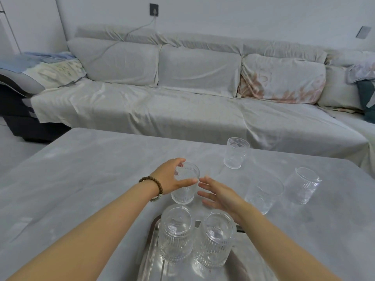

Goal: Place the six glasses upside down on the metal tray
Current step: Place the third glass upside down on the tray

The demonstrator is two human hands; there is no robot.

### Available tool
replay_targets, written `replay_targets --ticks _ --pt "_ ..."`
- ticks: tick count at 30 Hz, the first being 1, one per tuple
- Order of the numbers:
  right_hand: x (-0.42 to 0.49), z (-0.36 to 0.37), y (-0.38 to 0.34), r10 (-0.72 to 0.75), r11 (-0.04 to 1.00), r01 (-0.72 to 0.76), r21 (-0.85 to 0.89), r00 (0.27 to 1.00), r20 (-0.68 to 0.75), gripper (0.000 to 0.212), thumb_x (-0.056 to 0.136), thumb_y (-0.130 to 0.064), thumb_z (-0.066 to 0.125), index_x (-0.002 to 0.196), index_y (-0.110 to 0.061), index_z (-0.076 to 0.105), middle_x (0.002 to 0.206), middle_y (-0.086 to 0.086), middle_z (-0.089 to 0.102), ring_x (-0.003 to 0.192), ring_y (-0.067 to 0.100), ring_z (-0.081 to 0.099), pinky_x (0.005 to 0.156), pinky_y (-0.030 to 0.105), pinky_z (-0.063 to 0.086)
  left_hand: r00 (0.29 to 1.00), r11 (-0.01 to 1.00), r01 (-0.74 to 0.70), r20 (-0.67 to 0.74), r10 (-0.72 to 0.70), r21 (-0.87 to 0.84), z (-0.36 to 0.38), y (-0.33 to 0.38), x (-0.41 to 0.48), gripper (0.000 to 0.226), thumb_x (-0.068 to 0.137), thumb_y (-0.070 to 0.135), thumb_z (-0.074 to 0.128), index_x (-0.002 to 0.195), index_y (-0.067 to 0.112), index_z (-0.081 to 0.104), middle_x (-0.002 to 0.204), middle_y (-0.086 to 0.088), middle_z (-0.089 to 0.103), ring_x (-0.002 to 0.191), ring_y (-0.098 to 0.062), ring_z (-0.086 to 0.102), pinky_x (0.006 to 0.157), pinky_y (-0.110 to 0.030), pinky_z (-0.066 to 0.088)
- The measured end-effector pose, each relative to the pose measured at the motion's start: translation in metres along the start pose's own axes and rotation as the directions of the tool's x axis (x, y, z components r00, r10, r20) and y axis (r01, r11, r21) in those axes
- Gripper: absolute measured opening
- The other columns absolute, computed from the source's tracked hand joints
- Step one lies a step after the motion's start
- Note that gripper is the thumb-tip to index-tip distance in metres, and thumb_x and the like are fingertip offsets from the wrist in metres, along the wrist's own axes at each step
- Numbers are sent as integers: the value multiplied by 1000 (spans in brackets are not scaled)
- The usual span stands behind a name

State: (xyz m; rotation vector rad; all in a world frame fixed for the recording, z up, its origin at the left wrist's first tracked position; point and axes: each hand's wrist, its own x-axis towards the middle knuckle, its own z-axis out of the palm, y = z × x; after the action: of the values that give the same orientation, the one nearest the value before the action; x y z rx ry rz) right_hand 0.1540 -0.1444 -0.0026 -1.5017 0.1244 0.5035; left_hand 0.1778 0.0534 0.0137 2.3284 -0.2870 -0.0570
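Observation:
Two ribbed clear glasses, one on the left (176,234) and one on the right (216,239), stand upside down on the metal tray (150,258) at the near edge. My left hand (172,176) wraps around an upright glass (185,186) standing on the table just beyond the tray. My right hand (220,196) hovers beside that glass with fingers spread, holding nothing. Three more upright glasses stand on the table: one far (236,153), one to the right (263,194), one further right (304,185).
The grey table (81,179) stretches to the left and right of the tray. Behind it runs a long sofa (182,110) under a pale cover with cushions. A wall socket (154,9) with a cable sits above the sofa.

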Motion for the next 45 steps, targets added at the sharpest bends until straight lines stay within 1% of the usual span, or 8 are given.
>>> replay_targets --ticks 7,14,18,23,27,31,37,45 --pt "-2 4 -2 8 1000 -8 -5 1000 20 39 94 -43 49 127 -20 52 131 1 56 110 16 61 84 28 53 1000 999 14 11 -14 38 3 2 -2 99 60 63 73 141 22 32 137 0 47 114 -12 48 94 -24 37" --pt "-17 -2 -6 -46 999 46 -10 998 -51 53 91 -46 53 137 -21 47 141 -3 49 122 18 53 103 34 41 980 967 15 -186 -64 -254 -10 21 -13 93 53 66 70 130 21 45 120 6 54 97 -4 55 77 -12 40" --pt "-37 -5 -26 -124 986 126 106 992 -27 58 87 -50 54 139 -25 45 141 -1 48 125 23 53 106 37 41 963 861 -61 -258 -83 -504 -26 58 -23 87 52 63 67 126 20 49 120 5 56 103 -8 57 76 -24 53" --pt "-75 -4 -47 -228 892 204 403 974 12 48 73 -46 70 116 -25 64 115 8 72 106 29 69 84 36 59 978 698 -88 -195 -75 -711 -24 103 -46 82 57 56 68 127 18 49 124 2 54 103 -4 57 66 -22 57" --pt "-108 -18 -51 -294 854 293 430 954 -65 47 70 -44 72 109 -18 71 106 8 75 95 23 73 74 29 59 995 599 -38 -88 -55 -800 -12 125 -63 85 52 61 69 125 21 47 127 -5 56 110 -15 61 70 -24 57" --pt "-142 -38 -51 -349 868 383 315 923 -162 32 71 -44 69 91 -22 80 103 6 76 95 21 73 72 26 58 999 696 -37 -17 36 -717 7 134 -72 87 57 68 64 128 22 46 128 0 56 112 -11 58 79 -24 55" --pt "-182 -66 -44 -399 900 434 51 864 -307 59 63 -42 72 117 -19 66 108 2 73 102 17 68 87 32 54 989 963 -95 84 120 -252 31 106 -89 99 55 90 42 133 30 41 130 13 52 116 1 48 93 -16 39" --pt "-187 -86 -15 -340 940 308 -143 857 -387 63 65 -32 82 123 -20 61 118 0 66 104 15 65 83 28 51 972 958 -143 220 88 247 44 80 -101 96 55 82 57 137 35 37 141 13 47 128 -14 44 109 -35 33"
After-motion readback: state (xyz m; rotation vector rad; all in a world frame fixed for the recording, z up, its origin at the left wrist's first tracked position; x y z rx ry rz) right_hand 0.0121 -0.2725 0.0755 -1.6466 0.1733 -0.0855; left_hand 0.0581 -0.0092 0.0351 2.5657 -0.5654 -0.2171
